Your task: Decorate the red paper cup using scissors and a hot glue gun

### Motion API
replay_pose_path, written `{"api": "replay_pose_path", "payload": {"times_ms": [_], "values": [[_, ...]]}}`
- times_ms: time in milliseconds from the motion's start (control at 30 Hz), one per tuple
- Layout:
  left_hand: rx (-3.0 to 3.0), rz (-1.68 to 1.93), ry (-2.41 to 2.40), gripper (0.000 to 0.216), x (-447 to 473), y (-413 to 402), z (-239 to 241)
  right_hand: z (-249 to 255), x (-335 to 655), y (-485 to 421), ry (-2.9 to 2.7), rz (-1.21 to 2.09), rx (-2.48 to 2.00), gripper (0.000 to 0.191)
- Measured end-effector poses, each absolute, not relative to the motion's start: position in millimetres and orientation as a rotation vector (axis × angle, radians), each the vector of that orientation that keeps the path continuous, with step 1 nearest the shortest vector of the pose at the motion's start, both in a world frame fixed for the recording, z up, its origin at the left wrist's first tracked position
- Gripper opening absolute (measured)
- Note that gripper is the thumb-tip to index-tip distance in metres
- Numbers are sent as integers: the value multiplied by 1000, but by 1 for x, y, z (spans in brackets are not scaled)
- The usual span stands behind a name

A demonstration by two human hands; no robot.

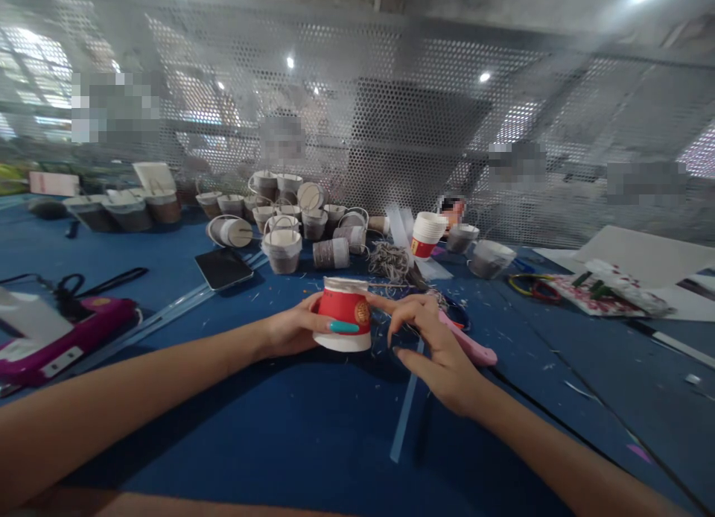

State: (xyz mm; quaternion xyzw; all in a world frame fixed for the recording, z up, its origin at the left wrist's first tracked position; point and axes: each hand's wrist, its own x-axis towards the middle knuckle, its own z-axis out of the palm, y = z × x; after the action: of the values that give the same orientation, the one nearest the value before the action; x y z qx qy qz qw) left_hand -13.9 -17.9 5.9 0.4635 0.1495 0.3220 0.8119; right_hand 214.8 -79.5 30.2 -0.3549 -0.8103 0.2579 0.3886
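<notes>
My left hand (299, 325) is closed around a red and white paper cup (342, 308), thumb across its front. The cup's wider white end faces down, and a greyish band runs round its narrower upper end. My right hand (439, 349) is beside the cup, index finger reaching to its upper right side and the other fingers bent and apart. Nothing shows in that hand's grasp. A pink handle (469, 342) lies just behind it, the rest partly hidden. A tangle of grey twine (389, 260) sits behind the cup.
Several small cup-shaped buckets (282, 249) stand or lie at the back. A stack of paper cups (429, 234) is behind the twine. A phone (223, 268) and a purple power strip (72, 338) are on the left, yellow-handled scissors (533, 287) on the right.
</notes>
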Motion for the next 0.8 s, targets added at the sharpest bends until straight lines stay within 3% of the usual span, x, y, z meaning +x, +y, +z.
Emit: {"api": "replay_pose_path", "payload": {"times_ms": [267,500,800], "values": [[990,652,309,53,-18,-15,2,26,212,-74,-1751,1142,-723,26],[944,625,199,61,-17,-15,5,26,217,-75,-1784,981,-780,16],[958,587,117,58,-15,-16,5,26,215,-72,-1695,1130,-639,29]]}}
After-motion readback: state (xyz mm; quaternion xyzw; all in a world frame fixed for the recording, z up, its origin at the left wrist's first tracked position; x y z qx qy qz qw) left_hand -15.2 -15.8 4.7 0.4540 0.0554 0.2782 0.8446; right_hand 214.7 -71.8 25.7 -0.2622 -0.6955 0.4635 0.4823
